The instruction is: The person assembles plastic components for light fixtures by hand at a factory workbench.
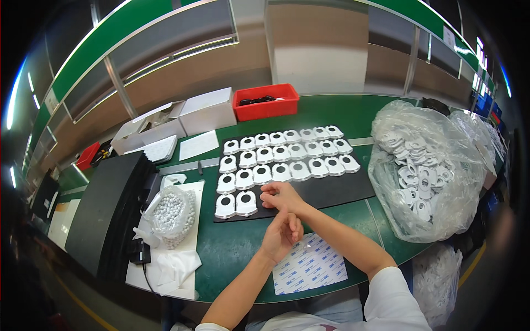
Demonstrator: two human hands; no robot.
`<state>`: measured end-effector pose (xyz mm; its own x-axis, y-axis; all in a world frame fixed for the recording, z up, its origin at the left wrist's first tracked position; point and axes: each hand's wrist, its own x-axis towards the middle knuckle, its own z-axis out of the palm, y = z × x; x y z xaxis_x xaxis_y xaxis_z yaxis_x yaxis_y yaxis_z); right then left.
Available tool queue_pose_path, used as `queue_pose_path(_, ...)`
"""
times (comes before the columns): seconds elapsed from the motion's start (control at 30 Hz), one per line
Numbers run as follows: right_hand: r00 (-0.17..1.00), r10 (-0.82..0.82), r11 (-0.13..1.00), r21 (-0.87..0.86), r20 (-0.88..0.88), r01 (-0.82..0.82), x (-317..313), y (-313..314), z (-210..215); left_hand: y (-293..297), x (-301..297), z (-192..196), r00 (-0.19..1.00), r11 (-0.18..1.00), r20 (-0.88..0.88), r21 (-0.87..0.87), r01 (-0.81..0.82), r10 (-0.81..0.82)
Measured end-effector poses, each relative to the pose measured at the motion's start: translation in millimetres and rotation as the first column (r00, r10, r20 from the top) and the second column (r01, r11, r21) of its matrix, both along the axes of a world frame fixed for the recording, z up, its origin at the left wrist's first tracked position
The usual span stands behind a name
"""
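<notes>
Right hand [282,197]: fingers curled nearly closed over the black mat [342,193]; cannot tell whether gripping
Left hand [282,236]: fingers half-curled near the patterned sheet [312,270]; grip unclear
White parts [247,209]: rowed on the mat, apparently keeping each separate, reachable

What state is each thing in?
Left hand: fingers curled
Right hand: fingers curled
White parts: in rows, nearest row incomplete
Large clear bag: holding loose parts
Small bag: open, holding white beads
Red bin: open, black items inside
Left carton: open
Right carton: shut
Printed sheet: flat
</notes>
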<state>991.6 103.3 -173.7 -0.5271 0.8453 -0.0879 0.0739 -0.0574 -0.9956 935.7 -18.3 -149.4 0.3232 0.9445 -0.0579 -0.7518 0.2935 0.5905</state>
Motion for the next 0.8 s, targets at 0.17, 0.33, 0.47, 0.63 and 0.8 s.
queue_pose_path(0.17, 0.982, -0.187, 0.886, 0.432, -0.003, 0.170, 111, 6, 24, 1, 28, 3, 0.997, 0.996, 0.014, -0.045, -0.075, 0.075)
queue_pose_path(0.33, 0.562, -0.827, 0.259, 0.879, -0.012, 0.401, 289, 20, 56, 1, 78, 3, 0.994, 0.998, 0.093, -0.002, -0.063, 0.063)
queue_pose_path(0.47, 0.084, -0.990, 0.138, 0.916, 0.115, 0.377, 407, 12, 75, -10, 112, 13, 0.994, 0.993, 0.030, 0.051, -0.107, 0.106)
queue_pose_path(0.63, -0.295, -0.887, 0.219, 0.885, 0.356, 0.411, 542, 2, 85, -17, 154, 30, 0.994, 0.994, -0.054, 0.063, -0.088, 0.091)
queue_pose_path(0.8, -0.100, -0.782, 0.536, 0.746, 0.615, 0.396, 627, -5, 113, -11, 195, 43, 0.949, 0.988, -0.292, 0.129, -0.082, 0.117)
